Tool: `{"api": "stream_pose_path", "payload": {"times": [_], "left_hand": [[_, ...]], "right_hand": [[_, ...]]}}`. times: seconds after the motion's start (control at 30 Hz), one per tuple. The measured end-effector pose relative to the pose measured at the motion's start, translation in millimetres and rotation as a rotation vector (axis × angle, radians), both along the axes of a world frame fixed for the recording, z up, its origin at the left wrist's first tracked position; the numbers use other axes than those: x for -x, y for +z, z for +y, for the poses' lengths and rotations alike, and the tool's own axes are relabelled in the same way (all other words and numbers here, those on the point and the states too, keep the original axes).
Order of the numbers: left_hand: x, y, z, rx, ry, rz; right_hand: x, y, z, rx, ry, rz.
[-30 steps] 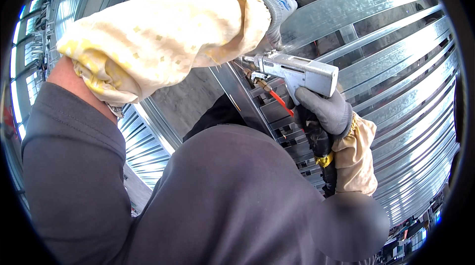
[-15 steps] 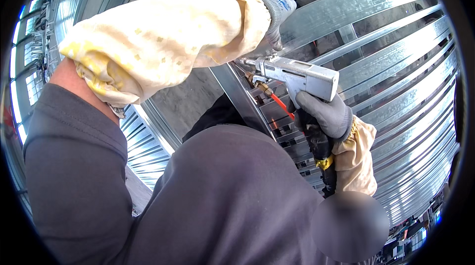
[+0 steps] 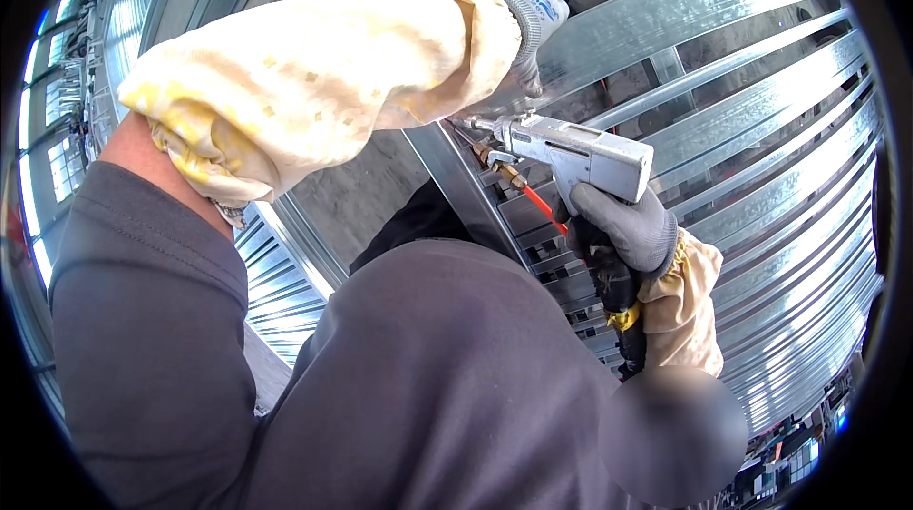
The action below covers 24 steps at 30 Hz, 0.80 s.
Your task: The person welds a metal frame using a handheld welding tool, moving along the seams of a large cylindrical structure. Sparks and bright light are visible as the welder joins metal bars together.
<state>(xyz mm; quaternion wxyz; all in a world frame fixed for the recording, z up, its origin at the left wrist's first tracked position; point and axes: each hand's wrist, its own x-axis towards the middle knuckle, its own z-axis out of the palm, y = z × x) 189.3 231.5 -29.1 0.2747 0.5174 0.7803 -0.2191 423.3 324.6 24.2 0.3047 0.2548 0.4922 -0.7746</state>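
A silver-grey, pistol-shaped metal tool (image 3: pixel 590 153) with a boxy, scuffed body is held right of centre by the right hand (image 3: pixel 623 225), whose smooth, dark grey glove is clamped on the grip. The tool's narrow nose is pointed left, close to the edge of a straight galvanised steel rail (image 3: pixel 466 186). Beside the nose, a brass-coloured fitting (image 3: pixel 510 173) is joined to a thin red hose (image 3: pixel 544 209). Below the right hand, a thick, black-wrapped cable (image 3: pixel 618 286) is banded with crumpled yellow tape (image 3: pixel 624 318).

The left hand (image 3: pixel 533 10), in a pale grey knitted glove with blue print, is placed at the far side, over a broad, flat galvanised bar (image 3: pixel 704 20). Its thumb is set apart from the fingers; whether the fingers are gripping cannot be told. The left forearm is mostly covered by a loose, wrinkled cream sleeve (image 3: pixel 314 82) stained yellow. Parallel shiny steel slats (image 3: pixel 789 225) are spread across the right side.
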Motion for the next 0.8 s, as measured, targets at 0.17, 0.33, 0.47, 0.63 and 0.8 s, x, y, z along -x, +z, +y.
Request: {"api": "stream_pose_path", "payload": {"times": [0.17, 0.33, 0.47, 0.63, 0.8], "left_hand": [[-0.7, 3.9, 0.6, 0.018, 0.007, 0.006], [-1.2, 4.3, 0.4, 0.016, 0.014, 0.003], [-0.9, 2.9, -1.7, -0.001, 0.004, 0.010], [-1.0, 5.9, 0.1, 0.019, 0.004, 0.001], [4.8, -4.1, -6.6, 0.026, 0.026, -0.043]], "right_hand": [[-2.0, 0.2, -0.9, -0.001, -0.003, -0.018], [-6.1, -1.9, -3.2, -0.007, -0.027, -0.015], [-7.3, 0.0, -0.4, 0.007, 0.004, -0.045], [-10.9, 0.5, -1.6, -0.012, -0.011, -0.044], [-14.3, -1.9, -2.0, 0.012, -0.014, -0.024]]}}
